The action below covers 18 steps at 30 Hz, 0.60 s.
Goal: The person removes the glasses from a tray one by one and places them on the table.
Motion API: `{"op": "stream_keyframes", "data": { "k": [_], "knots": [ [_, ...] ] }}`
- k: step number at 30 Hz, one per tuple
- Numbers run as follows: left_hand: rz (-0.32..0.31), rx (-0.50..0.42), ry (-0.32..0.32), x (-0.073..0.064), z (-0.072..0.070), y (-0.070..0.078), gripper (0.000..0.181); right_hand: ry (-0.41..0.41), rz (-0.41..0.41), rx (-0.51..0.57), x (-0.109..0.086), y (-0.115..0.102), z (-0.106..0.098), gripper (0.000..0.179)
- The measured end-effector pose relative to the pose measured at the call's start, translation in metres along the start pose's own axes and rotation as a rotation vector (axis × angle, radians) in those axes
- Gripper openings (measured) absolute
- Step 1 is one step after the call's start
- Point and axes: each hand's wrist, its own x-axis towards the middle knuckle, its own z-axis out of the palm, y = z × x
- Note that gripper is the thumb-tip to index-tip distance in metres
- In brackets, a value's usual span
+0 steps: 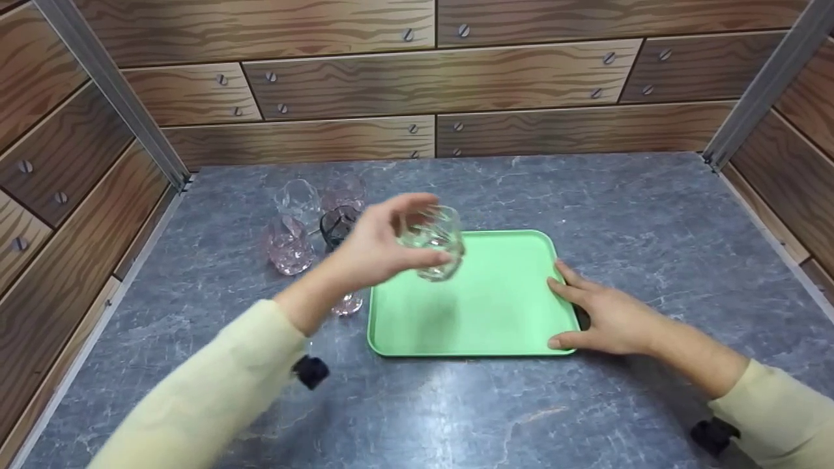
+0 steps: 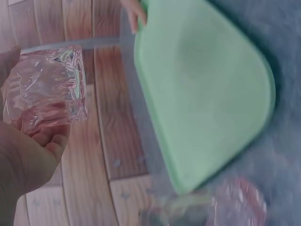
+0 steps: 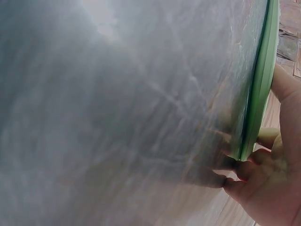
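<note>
My left hand [image 1: 374, 251] grips a faceted drinking glass [image 1: 448, 236], thumb on one side and fingers on the other, raised above the tray's left part. The glass looks clear in the head view and pinkish in the left wrist view. Bare and pale green, the tray [image 1: 502, 293] lies flat on the table. At its right edge my right hand [image 1: 619, 322] holds the rim, the thumb on top near the front corner. In the right wrist view, fingers [image 3: 247, 169] of that hand bend against the tray's edge.
Left of the tray stand several more glasses: a pink one [image 1: 290, 251], a clear one [image 1: 298, 202], a pale pink one [image 1: 345, 190] and a dark one [image 1: 335, 225]. Another pink glass [image 1: 347, 305] is partly hidden by my left arm. Wood-patterned walls [image 1: 339, 85] enclose the grey table [image 1: 638, 215].
</note>
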Motion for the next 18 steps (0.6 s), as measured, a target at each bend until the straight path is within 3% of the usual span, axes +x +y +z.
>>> {"op": "stream_keyframes", "data": {
  "k": [9, 18],
  "knots": [
    [0.015, 0.011, 0.099, -0.025, -0.054, 0.004, 0.083, 0.006, 0.01, 0.002, -0.002, 0.001, 0.001, 0.114],
    [-0.009, 0.095, 0.198, -0.058, -0.098, -0.007, 0.077, 0.001, 0.015, 0.002, -0.002, 0.001, 0.002, 0.115]
  ]
}}
